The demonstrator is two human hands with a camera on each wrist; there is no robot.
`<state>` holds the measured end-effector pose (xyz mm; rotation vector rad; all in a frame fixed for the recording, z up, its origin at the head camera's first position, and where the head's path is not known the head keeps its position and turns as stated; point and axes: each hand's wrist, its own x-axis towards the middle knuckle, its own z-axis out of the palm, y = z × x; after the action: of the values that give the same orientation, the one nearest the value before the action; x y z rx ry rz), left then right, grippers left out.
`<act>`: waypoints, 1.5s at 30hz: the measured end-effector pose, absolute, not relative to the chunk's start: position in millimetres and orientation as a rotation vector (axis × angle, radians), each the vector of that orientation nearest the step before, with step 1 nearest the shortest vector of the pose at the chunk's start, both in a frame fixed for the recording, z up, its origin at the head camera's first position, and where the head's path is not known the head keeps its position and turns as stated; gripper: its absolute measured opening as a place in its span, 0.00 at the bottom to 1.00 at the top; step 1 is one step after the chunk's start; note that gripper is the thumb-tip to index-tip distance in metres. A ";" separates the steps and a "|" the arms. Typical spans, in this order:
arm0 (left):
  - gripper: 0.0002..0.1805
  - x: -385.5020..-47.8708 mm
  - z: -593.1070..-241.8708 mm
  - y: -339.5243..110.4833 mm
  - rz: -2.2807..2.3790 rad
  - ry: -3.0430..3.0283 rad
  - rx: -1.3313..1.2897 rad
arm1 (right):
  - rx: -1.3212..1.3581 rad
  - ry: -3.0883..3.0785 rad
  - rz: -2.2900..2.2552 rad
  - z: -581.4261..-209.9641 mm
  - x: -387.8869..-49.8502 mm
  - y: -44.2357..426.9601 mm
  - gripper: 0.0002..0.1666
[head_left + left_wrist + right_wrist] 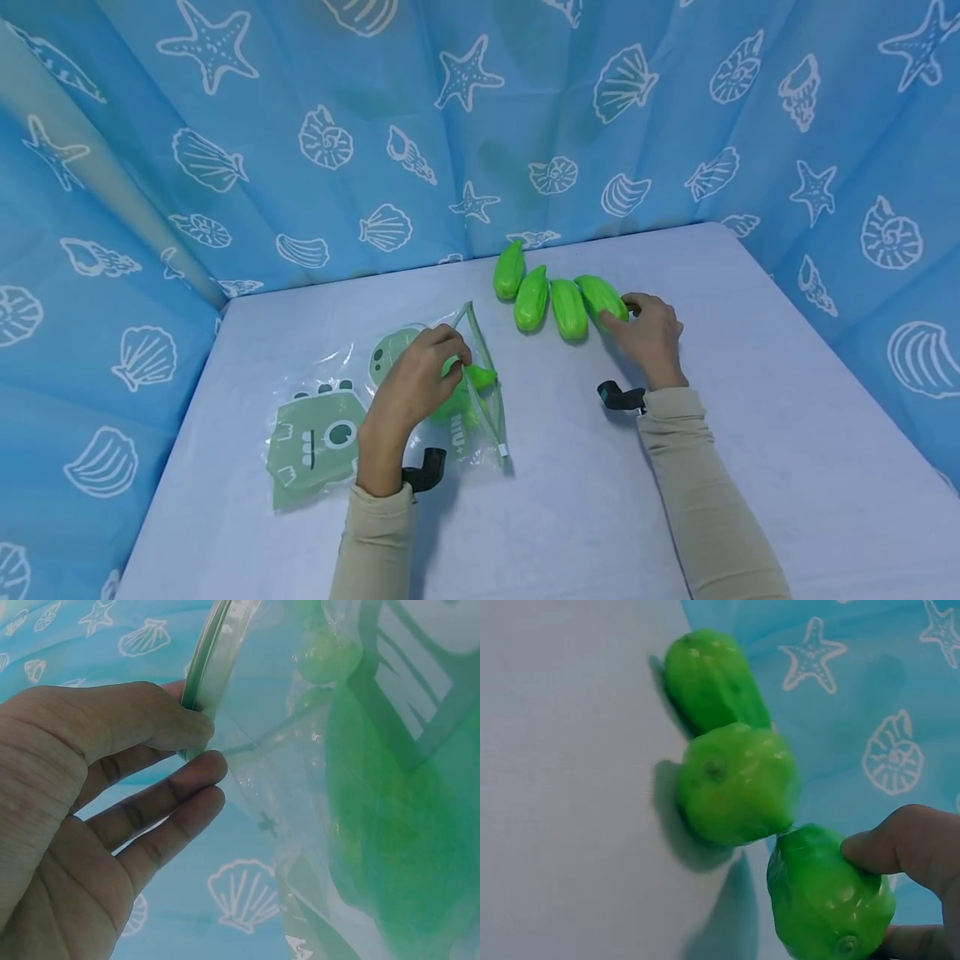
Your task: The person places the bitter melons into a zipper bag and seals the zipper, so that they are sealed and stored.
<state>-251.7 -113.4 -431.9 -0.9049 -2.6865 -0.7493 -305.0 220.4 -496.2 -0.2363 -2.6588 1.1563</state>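
Note:
My left hand (420,375) pinches the green zip rim of a clear bag (199,675) between thumb and finger. The bag (318,446) lies on the table, printed with green cartoon monsters, its mouth held apart. Inside are green glossy toy fruit (401,825); one tip (482,377) shows at the opening. My right hand (648,337) pinches the rightmost of a row of similar long, ridged toy fruit (600,293), thumb on one side. In the right wrist view this fruit (825,900) is close to its neighbour (739,784).
Other green toy fruit, one in the middle (531,300) and one at the far left (509,271), lie near the back edge. A white cloth (570,500) covers the table. Behind and beside it hangs a blue curtain (510,142) with shells and starfish.

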 end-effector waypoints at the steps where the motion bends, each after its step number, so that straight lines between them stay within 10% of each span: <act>1: 0.08 -251.9 -431.9 -113.2 -0.750 -2.689 -0.903 | -0.230 -2.646 1.162 -494.1 -304.4 221.6 0.32; 45: 0.08 -254.8 -434.5 -113.6 -0.770 -2.684 -0.912 | 0.673 -2.763 1.334 -462.5 -288.2 174.1 0.28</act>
<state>-254.8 -113.6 -434.5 -0.9116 -2.6843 -0.7699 -288.2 174.1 -462.5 0.6729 -2.7633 1.3344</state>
